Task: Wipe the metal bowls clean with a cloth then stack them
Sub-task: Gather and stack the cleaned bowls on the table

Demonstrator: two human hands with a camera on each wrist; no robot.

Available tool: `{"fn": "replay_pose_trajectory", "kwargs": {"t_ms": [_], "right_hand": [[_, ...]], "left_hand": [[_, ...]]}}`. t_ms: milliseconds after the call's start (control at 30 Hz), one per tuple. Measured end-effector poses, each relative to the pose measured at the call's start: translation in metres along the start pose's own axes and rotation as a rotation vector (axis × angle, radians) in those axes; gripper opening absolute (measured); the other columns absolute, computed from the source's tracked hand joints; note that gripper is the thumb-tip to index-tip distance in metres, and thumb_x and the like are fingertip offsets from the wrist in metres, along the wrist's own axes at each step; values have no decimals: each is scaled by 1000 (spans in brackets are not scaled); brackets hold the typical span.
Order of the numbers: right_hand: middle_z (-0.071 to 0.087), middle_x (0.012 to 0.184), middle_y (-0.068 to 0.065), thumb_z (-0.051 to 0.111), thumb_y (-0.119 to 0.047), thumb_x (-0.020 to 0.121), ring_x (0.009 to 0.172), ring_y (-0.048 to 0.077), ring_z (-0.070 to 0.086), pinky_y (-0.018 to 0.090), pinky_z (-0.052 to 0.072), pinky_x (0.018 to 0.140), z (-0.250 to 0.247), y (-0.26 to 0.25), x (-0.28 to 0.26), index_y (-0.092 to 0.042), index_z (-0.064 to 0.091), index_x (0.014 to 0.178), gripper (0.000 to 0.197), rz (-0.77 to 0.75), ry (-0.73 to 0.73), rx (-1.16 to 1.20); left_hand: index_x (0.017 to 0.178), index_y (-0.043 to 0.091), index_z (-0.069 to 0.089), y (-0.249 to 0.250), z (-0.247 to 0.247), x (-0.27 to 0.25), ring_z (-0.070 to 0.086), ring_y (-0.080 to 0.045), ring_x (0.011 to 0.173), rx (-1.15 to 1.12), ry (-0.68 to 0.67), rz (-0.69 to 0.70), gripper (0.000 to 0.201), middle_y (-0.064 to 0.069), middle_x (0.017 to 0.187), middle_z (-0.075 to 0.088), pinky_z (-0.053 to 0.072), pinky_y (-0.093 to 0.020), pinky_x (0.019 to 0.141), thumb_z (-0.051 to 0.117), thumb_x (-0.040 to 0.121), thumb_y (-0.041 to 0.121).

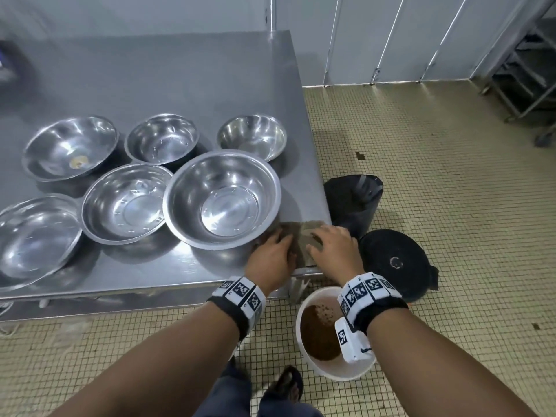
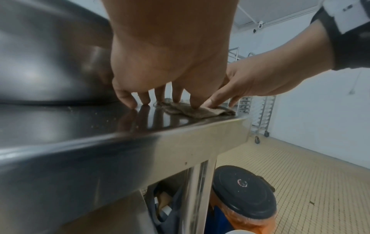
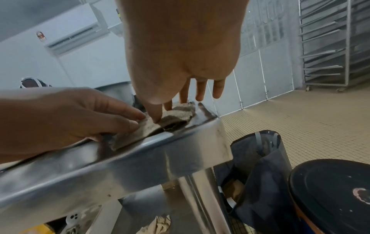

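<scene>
Cloth [image 1: 304, 239] is laid flat at the near right corner of the steel worktop [image 1: 186, 85], folded, brown-grey; both hands are placed on it. Left hand [image 1: 272, 257] is set on the cloth's left part, fingers [image 2: 195, 102] extended and pressed down, some tips on bare metal just left of the cloth; nothing is gripped. Right hand [image 1: 334, 245] is set on the cloth's right part; thumb and forefinger tips are pressed on the fabric in the right wrist view, remaining fingers [image 3: 200, 91] held straight over the corner; nothing is clenched.

Six metal bowls are seen upright and unstacked on the worktop: large bowl [image 1: 222, 198] just left of the cloth, its wall close beside the left hand; mid bowl [image 1: 126, 203] touching or nearly touching it on the left; near-left bowl [image 1: 36, 239] cut by the frame edge; three in the far row, far-left bowl [image 1: 70, 147] with a pale residue spot inside, far-middle bowl [image 1: 162, 138], far-right bowl [image 1: 252, 135].

On the tiled floor right of the worktop: white bucket [image 1: 304, 350] with brown contents, black lid [image 1: 394, 263], dark bag [image 1: 355, 200].
</scene>
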State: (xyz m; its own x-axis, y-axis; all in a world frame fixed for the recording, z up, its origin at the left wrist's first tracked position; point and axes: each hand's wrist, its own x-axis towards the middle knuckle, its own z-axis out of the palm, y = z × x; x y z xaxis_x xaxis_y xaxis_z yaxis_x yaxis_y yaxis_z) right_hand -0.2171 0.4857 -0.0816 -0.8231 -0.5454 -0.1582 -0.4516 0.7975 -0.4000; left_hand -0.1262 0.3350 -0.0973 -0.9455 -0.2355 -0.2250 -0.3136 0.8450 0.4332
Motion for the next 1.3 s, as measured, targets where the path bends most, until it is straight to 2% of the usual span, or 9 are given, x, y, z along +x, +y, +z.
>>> {"fn": "replay_pose_trajectory", "kwargs": {"t_ms": [133,233,367,533,700,800,1033,1167,1300], "right_hand": [[65,125,4,54,-37,98,116,27,53,45,44,100,-29,-34,14,-22,66,120,29,4,59,66],[70,112,7,54,-36,98,103,30,61,42,51,90,-49,-75,26,-18,70,110,26,-50,104,134],[72,104,-2,55,-38,98,95,24,65,40,54,84,-55,-141,35,-24,70,105,21,-159,121,195],[72,90,-6,55,-41,99,82,18,66,41,58,79,-31,-235,42,-29,68,96,18,-284,17,211],[70,96,-10,56,-48,95,86,16,62,35,54,80,20,-322,50,-31,68,102,22,-338,-33,191],[71,103,-4,56,-47,95,90,20,62,36,53,85,53,-363,60,-30,66,105,21,-291,-71,143],[68,117,0,57,-39,93,94,22,59,32,46,80,102,-397,73,-28,66,114,25,-42,-103,82],[68,122,1,60,-40,93,105,24,63,33,49,88,114,-399,69,-26,64,118,29,43,-149,9],[68,122,2,59,-42,95,106,23,63,34,49,88,117,-401,68,-24,62,122,33,93,-165,-20]], "left_hand": [[106,19,70,1,-29,-14,70,-23,94,6,-52,110,18,0,108,72,58,-35,81,60,98,31],[103,18,75,-7,-70,-31,65,-11,68,-69,1,161,14,6,88,74,55,-29,65,64,99,26],[116,16,74,-47,-127,-61,65,-16,78,-167,170,21,24,-1,98,77,52,-31,77,64,101,31],[111,22,75,-130,-173,-98,69,-20,87,-200,331,-231,22,2,93,78,49,-30,73,62,101,37],[111,21,76,-221,-198,-137,67,-19,87,-255,424,-405,22,0,96,77,45,-28,74,63,99,35],[112,23,75,-275,-208,-149,67,-19,93,-277,436,-466,23,3,97,75,42,-28,75,62,98,36],[122,18,71,-369,-232,-122,66,-27,112,-194,369,-336,30,-5,118,73,50,-35,92,60,98,33],[125,23,67,-391,-238,-93,60,-29,118,-70,254,-274,40,-5,120,68,52,-48,98,62,93,46],[124,28,66,-399,-237,-72,54,-32,122,92,150,-209,41,-3,129,58,52,-49,97,59,94,54]]}}
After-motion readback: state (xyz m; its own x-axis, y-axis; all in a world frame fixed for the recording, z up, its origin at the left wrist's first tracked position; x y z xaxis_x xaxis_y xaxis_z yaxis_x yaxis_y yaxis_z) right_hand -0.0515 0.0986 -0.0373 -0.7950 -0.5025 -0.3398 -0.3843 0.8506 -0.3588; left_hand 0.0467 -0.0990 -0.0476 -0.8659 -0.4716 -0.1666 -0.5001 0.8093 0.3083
